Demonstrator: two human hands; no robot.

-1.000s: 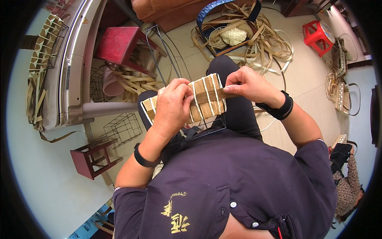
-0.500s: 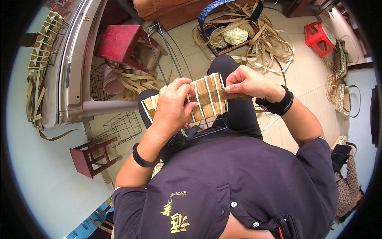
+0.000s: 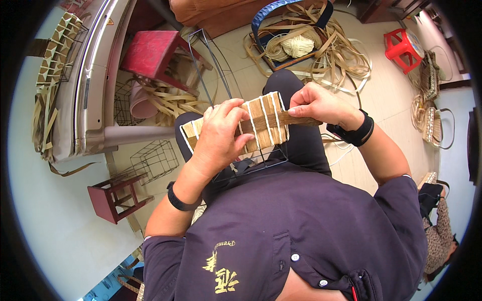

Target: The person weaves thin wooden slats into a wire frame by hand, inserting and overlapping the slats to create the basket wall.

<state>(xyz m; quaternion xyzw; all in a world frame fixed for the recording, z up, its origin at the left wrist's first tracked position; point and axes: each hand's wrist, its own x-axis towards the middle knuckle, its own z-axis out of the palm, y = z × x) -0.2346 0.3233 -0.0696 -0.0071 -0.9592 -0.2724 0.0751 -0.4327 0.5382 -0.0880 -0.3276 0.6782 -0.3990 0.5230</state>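
Note:
Across my thighs rests a small basket with a black wire frame [image 3: 261, 164]. Its upward side is a woven panel [image 3: 275, 131] of flat tan strips crossed by white cords. My left hand [image 3: 216, 131] is closed over the panel's left part, fingers bent over the far edge and thumb on the weave. A darker brown flat strip [image 3: 301, 119] runs lengthwise under the cords and out past the right edge. My right hand [image 3: 324, 106] pinches this strip between thumb and fingers just beyond that edge. The part under my left palm is hidden.
Ahead on the floor, a blue-handled basket [image 3: 261, 35] holds a cream cord ball [image 3: 298, 46] among loose strips [image 3: 346, 55]. A red stool [image 3: 150, 55] stands far left, another red stool [image 3: 403, 50] far right. A wire frame [image 3: 154, 161] and a small dark-red stool [image 3: 118, 199] are left.
My right hand has shifted slightly to the right along the brown strip's side, still pinching. My left hand has moved very little on the panel.

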